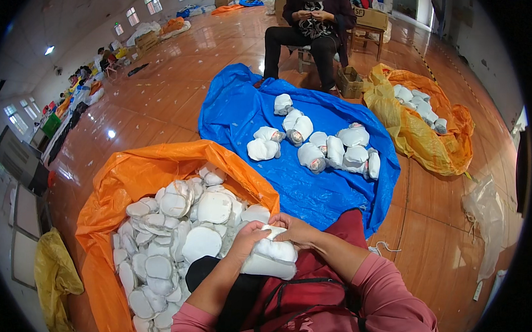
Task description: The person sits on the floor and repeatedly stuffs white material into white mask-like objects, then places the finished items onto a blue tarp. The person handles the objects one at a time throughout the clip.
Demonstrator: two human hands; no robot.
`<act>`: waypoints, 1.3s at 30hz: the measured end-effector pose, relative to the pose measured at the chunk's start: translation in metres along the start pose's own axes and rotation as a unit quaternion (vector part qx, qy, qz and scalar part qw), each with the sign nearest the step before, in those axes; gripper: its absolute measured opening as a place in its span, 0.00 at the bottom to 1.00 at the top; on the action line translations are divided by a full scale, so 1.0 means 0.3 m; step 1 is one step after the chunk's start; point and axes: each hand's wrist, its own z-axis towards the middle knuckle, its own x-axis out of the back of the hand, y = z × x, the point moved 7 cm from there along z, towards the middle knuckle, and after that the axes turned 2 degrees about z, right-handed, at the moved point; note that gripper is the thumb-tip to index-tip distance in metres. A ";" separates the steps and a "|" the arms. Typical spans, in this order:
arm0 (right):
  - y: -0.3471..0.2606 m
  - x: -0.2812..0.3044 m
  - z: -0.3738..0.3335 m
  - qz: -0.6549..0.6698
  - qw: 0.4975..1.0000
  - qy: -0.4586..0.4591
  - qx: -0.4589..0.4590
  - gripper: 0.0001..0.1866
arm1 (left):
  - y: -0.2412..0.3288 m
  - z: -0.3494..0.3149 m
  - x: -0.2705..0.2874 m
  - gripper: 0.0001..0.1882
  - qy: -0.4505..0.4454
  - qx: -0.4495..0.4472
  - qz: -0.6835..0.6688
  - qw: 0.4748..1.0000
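Dozens of white padded cups (pixel 180 233) fill the orange bag (pixel 129 178), which gapes open at the person's left knee. Just right of that bag, over the lap, the left hand (pixel 246 239) curls its fingers closed round the near end of a stack of white cups (pixel 271 258), and the right hand (pixel 293 228) pinches the stack's top edge, fingers bent tight. Beyond the orange bag a blue tarp (pixel 244 111) carries bundled cups (pixel 320 146). Farther right of it sags a yellow-orange bag (pixel 410 134); behind the tarp a seated person (pixel 311 25) works.
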 end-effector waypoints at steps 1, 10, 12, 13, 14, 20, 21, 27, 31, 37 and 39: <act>0.007 0.005 -0.002 -0.009 1.000 0.001 -0.011 0.27 | 0.006 -0.012 -0.015 0.14 -0.004 0.003 0.005 1.000; 0.052 0.060 0.018 -0.150 0.988 0.028 -0.031 0.29 | -0.009 -0.014 -0.043 0.18 -0.061 -0.032 0.022 0.997; 0.058 0.065 0.021 -0.186 0.982 0.021 -0.040 0.27 | 0.000 -0.019 -0.054 0.18 -0.061 -0.044 0.030 0.997; 0.061 0.068 0.024 -0.204 0.978 0.018 -0.044 0.26 | 0.005 -0.024 -0.059 0.18 -0.059 -0.047 0.033 0.997; 0.075 0.071 0.026 -0.169 0.985 0.002 -0.042 0.25 | 0.012 -0.029 -0.069 0.18 -0.059 -0.051 0.035 0.996; 0.073 0.011 -0.016 -0.051 0.994 -0.034 -0.095 0.21 | 0.024 -0.035 -0.068 0.16 -0.064 -0.080 0.071 0.992; 0.052 -0.013 -0.032 -0.043 0.993 -0.040 -0.104 0.20 | 0.021 -0.035 -0.062 0.16 -0.062 -0.083 0.081 0.991; 0.074 0.001 -0.037 -0.013 0.991 -0.047 -0.122 0.20 | 0.006 -0.028 -0.049 0.16 -0.061 -0.074 0.082 0.992; 0.080 0.013 -0.018 -0.002 0.996 -0.055 -0.066 0.17 | 0.013 -0.004 -0.027 0.14 -0.029 -0.147 0.149 0.977; 0.024 -0.018 -0.048 0.009 0.997 -0.051 -0.060 0.17 | 0.040 -0.005 0.001 0.11 0.040 -0.192 0.225 0.954; 0.011 -0.025 -0.054 0.007 0.997 -0.040 -0.064 0.17 | 0.062 -0.010 0.002 0.10 0.068 -0.215 0.265 0.938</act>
